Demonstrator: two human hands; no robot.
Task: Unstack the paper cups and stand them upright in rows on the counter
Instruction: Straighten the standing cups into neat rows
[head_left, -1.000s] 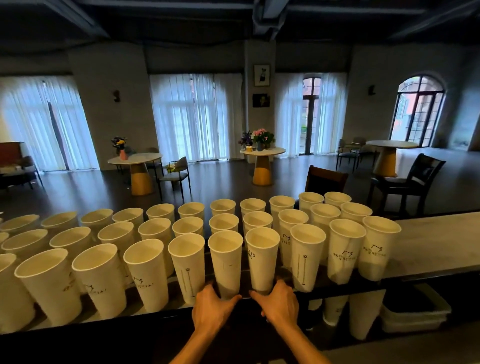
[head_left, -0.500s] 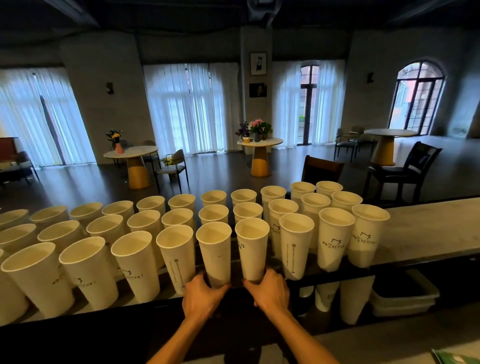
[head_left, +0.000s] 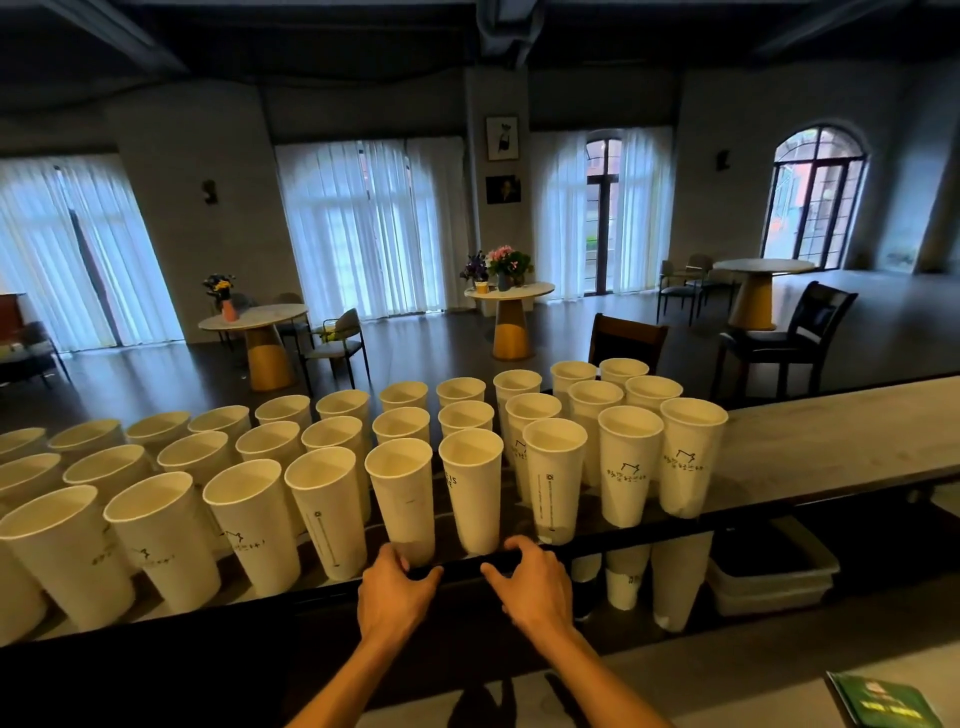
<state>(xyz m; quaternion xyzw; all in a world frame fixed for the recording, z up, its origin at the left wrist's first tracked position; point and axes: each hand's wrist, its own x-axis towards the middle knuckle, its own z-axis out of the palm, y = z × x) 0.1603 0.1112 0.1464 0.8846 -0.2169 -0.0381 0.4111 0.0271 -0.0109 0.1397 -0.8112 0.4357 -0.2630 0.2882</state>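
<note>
Paper cups (head_left: 470, 488): tall, white, tapered, small dark print on some sides. All upright, mouths up, empty. Three rows along the dark bench (head_left: 831, 447), rims nearly touching, running from far left to roughly mid-bench. Front row sits at the near edge. Front-row cup (head_left: 402, 499) has the left hand's fingers (head_left: 400, 558) touching its base; the next cup right stands free.

Roughly thirty-one paper cups (head_left: 470, 483), some cut off at left; three round tables (head_left: 509, 291); two hands (head_left: 397, 592).
</note>
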